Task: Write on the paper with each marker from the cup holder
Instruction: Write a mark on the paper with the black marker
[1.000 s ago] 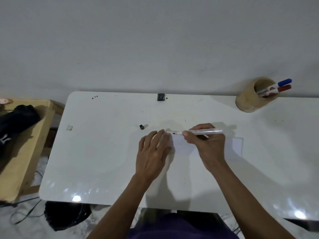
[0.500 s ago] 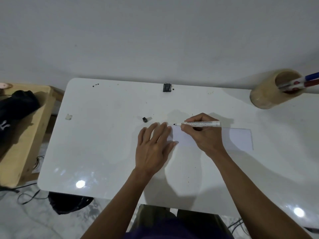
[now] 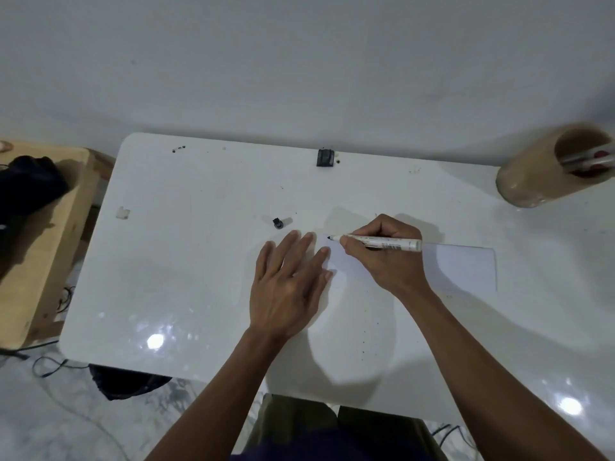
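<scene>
A white sheet of paper (image 3: 462, 267) lies on the white table (image 3: 186, 261), partly under my hands. My right hand (image 3: 387, 257) grips an uncapped white marker (image 3: 382, 242) with a black tip, held almost level, the tip at the paper's upper left corner. My left hand (image 3: 289, 284) lies flat with fingers spread on the paper's left edge. The marker's black cap (image 3: 277, 223) sits on the table just beyond my left fingers. A tan cup holder (image 3: 545, 171) at the far right holds two more markers (image 3: 589, 159), blurred.
A small black clip (image 3: 325, 157) sits at the table's far edge by the wall. A wooden stand (image 3: 43, 247) with a black cloth (image 3: 26, 184) is left of the table. Cables and a dark bag (image 3: 126, 382) lie on the floor.
The view has shifted, so the cup holder now sits at the right edge. My hands and the marker keep nearly the same pose on the paper.
</scene>
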Motion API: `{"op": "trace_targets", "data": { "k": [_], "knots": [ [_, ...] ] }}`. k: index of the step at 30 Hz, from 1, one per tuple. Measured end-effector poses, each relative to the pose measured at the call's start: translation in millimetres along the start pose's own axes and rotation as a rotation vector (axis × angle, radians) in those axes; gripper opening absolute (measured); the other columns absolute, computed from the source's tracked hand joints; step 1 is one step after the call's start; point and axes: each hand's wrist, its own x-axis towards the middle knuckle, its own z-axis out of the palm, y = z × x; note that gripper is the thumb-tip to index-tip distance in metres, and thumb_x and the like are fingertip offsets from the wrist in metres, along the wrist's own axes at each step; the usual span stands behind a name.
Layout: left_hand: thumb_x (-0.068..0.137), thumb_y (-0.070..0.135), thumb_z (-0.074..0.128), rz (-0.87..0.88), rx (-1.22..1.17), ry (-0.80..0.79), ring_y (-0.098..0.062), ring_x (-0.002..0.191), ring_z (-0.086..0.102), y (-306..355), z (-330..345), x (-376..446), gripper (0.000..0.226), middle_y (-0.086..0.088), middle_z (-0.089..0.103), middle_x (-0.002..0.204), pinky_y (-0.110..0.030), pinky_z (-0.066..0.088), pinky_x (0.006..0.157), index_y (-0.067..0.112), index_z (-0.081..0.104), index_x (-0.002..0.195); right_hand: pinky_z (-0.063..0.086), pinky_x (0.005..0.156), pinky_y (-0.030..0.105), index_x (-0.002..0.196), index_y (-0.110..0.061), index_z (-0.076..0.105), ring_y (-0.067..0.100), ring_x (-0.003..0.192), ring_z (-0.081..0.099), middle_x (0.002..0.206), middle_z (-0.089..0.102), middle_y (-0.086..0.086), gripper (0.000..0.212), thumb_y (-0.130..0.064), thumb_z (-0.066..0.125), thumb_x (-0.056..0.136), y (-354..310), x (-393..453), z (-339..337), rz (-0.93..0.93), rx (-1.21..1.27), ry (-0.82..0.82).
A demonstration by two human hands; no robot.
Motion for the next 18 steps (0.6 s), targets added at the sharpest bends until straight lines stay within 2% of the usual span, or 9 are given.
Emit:
{"op": "trace_targets", "data": {
  "k": [11, 16, 18],
  "knots": [
    [0.096, 0.042, 0.06, -0.005, 0.0, 0.018, -0.028, 0.139, 0.048, 0.9, -1.8, 0.7, 0.035, -0.005, 0.06, 0.141, -0.054, 0.039, 0.108, 0.024, 0.068, 0.126, 0.058, 0.058, 0.045, 0.071, -0.001, 0.07, 0.03, 0.066, 0.073, 0.071, 0.075, 0.011, 0.019, -0.008, 0.087, 0.076, -0.4, 0.4, 0.4, -0.027, -0.03, -0.003],
    [0.096, 0.041, 0.06, -0.01, -0.015, 0.017, -0.028, 0.139, 0.048, 0.3, -1.1, 0.5, 0.034, -0.005, 0.06, 0.142, -0.055, 0.039, 0.108, 0.025, 0.069, 0.125, 0.054, 0.054, 0.03, 0.07, 0.0, 0.07, 0.013, 0.06, 0.07, 0.069, 0.075, 0.004, 0.019, -0.006, 0.087, 0.075, -2.1, 0.4, 0.9, -0.011, -0.026, -0.016],
    [0.096, 0.042, 0.061, -0.01, -0.016, 0.021, -0.028, 0.139, 0.048, 0.6, -0.7, 0.5, 0.035, -0.004, 0.06, 0.142, -0.055, 0.039, 0.108, 0.025, 0.069, 0.125, 0.053, 0.054, 0.029, 0.07, 0.0, 0.069, 0.011, 0.059, 0.069, 0.069, 0.074, 0.003, 0.019, -0.006, 0.087, 0.075, -1.8, 0.4, 0.5, -0.014, -0.037, -0.023]
  ]
}}
